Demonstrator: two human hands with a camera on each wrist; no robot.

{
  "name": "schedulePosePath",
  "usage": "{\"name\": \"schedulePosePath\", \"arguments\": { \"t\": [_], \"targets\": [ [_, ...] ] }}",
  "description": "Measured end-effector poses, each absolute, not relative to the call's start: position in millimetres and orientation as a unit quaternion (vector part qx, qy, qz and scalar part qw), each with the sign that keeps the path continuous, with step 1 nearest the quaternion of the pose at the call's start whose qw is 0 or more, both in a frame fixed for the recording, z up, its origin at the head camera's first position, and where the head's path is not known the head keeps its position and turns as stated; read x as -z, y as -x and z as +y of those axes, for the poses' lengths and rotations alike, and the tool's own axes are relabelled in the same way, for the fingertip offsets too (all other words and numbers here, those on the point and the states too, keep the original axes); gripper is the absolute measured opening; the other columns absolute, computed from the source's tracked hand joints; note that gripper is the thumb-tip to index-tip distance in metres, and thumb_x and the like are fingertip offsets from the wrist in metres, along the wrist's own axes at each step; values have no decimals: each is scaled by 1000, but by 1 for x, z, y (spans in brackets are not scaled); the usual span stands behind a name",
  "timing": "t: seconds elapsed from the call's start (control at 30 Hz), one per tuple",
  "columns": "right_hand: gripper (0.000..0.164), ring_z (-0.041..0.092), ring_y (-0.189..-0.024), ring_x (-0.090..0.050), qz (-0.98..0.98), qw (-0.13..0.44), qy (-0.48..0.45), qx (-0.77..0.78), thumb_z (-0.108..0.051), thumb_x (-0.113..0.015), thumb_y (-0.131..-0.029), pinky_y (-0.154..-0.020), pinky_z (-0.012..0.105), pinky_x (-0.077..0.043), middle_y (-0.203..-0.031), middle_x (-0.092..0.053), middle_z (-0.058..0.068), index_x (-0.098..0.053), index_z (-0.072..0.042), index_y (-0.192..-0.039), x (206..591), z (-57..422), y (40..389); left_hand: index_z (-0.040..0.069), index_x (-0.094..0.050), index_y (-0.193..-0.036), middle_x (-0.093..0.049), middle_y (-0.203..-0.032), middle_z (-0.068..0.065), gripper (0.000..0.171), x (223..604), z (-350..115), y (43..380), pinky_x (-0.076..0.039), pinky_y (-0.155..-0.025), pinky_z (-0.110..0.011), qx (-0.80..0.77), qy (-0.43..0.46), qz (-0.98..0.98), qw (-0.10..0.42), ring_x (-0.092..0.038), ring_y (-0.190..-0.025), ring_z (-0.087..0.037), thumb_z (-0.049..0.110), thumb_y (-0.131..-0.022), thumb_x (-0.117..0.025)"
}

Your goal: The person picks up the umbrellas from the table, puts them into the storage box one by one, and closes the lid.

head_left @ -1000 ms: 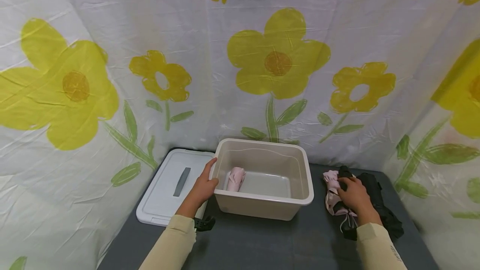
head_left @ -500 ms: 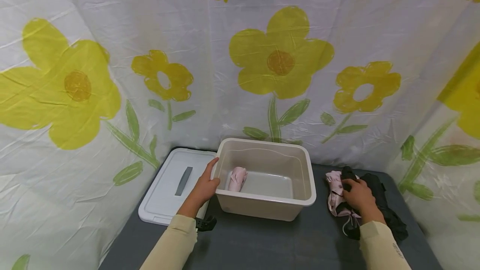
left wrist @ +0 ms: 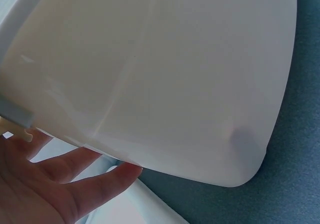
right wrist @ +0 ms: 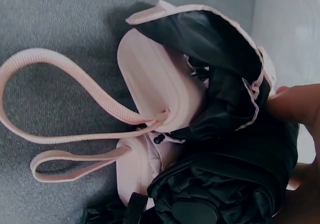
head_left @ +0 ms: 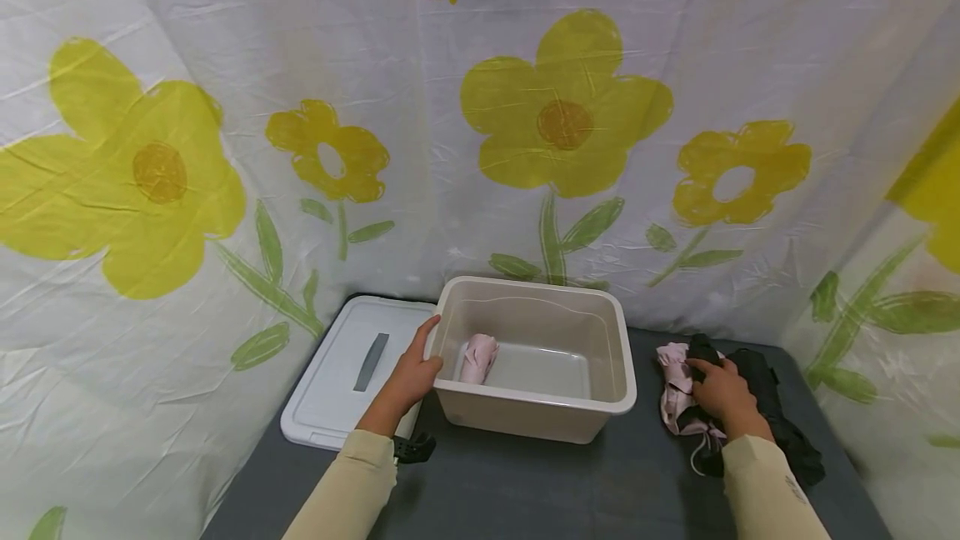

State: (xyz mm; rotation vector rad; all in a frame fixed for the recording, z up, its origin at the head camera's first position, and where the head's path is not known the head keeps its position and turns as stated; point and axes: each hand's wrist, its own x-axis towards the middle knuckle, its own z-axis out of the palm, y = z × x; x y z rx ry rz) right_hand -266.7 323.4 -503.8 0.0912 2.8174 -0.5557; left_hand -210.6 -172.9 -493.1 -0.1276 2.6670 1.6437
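Note:
My left hand [head_left: 408, 373] grips the left rim of a beige storage box [head_left: 517, 419]. In the left wrist view, its fingers [left wrist: 107, 184] lie along the box's outer wall. Inside the box, a rolled pink umbrella [head_left: 477, 359] rests at the left. On the right, my right hand [head_left: 726, 394] holds a black folded umbrella [right wrist: 225, 189], its rounded end showing in the right wrist view. Directly left of it lies a pink umbrella [head_left: 677, 386], loosely furled with a dark lining. Pink handles with wrist straps [right wrist: 150, 69] show beside the black one.
A white lid [head_left: 330, 390] with a grey handle lies left of the box, partly beneath its edge. Another black folded item [head_left: 761, 386] lies right of my right hand. The dark grey table [head_left: 525, 490] meets a flower-print curtain [head_left: 420, 223] at the back.
The head view has turned slightly left, so everything sits a little further right in it. Both hands keep their places on the box and the umbrellas.

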Motion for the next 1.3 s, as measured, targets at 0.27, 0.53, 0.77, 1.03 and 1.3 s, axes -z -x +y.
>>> {"name": "schedulePosePath", "arguments": {
  "t": [0.27,0.53,0.77,1.03,1.3],
  "targets": [
    [48,67,-120,-33,981,99,12,169,-12,-48,-92,-90,71,-37,-138,-22,48,-46,2,-138,507,330,269,32,-23,-153,-35,-154,-17,75,496,-171,211,-38,-100,-58,-530,42,847,10,-43,-131,-37,7,-85,-43],
    [46,62,-123,-30,982,75,28,170,-11,-53,-89,-94,69,-35,-132,-34,47,-51,5,-132,511,336,269,32,-23,-153,-33,-155,-16,74,497,-171,211,-37,-101,-59,-531,42,846,12,-42,-132,-37,7,-86,-43],
    [47,61,-122,-32,978,80,23,190,-14,-51,-90,-96,70,-33,-132,-34,47,-50,3,-134,508,339,270,34,-23,-153,-35,-154,-17,74,497,-172,211,-38,-101,-58,-526,44,849,10,-43,-132,-37,8,-86,-44],
    [46,53,-103,-49,974,62,63,207,-9,-50,-88,-78,55,-44,-126,-47,41,-52,2,-133,502,347,268,34,-22,-153,-32,-155,-16,74,493,-174,211,-37,-101,-59,-524,42,851,11,-42,-133,-37,8,-87,-43],
    [48,52,-106,-51,972,57,68,217,-10,-50,-89,-76,53,-42,-130,-46,41,-51,2,-135,494,351,260,33,-21,-153,-30,-156,-17,74,493,-174,211,-35,-102,-60,-530,41,847,19,-39,-135,-38,8,-87,-43]
  ]
}}
